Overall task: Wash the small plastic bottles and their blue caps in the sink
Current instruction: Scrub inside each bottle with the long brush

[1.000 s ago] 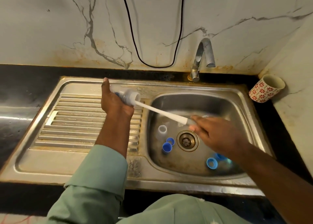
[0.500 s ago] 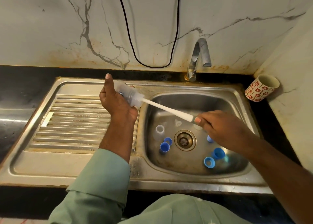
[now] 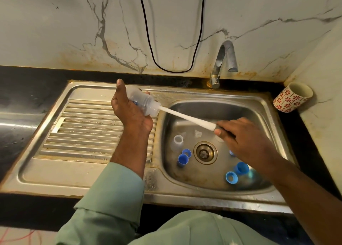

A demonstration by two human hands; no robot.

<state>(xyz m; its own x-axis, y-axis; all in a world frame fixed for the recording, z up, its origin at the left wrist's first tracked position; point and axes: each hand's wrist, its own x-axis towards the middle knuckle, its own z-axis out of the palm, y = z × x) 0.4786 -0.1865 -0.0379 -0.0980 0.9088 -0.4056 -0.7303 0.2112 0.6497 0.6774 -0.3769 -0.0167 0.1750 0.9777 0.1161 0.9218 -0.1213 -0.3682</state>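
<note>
My left hand (image 3: 129, 109) grips a small clear plastic bottle (image 3: 142, 102) on its side above the drainboard, mouth pointing right. A white brush handle (image 3: 187, 118) runs from the bottle's mouth to my right hand (image 3: 244, 143), which holds its end over the sink basin (image 3: 259, 111). The brush head is inside the bottle. In the basin stands another clear bottle (image 3: 178, 142), with blue caps (image 3: 183, 158) left of the drain and more blue caps (image 3: 232, 177) at the front right. One cap shows partly under my right hand.
The steel sink's ribbed drainboard (image 3: 83, 132) lies to the left. A curved tap (image 3: 224, 59) stands behind the basin. A red-flowered cup (image 3: 292, 97) leans in the right corner. A black cable (image 3: 172, 70) hangs on the marble wall. Black counter surrounds the sink.
My left hand has lifted and tilted the bottle slightly. My right hand has drawn the brush handle back towards the right, so more of the handle shows.
</note>
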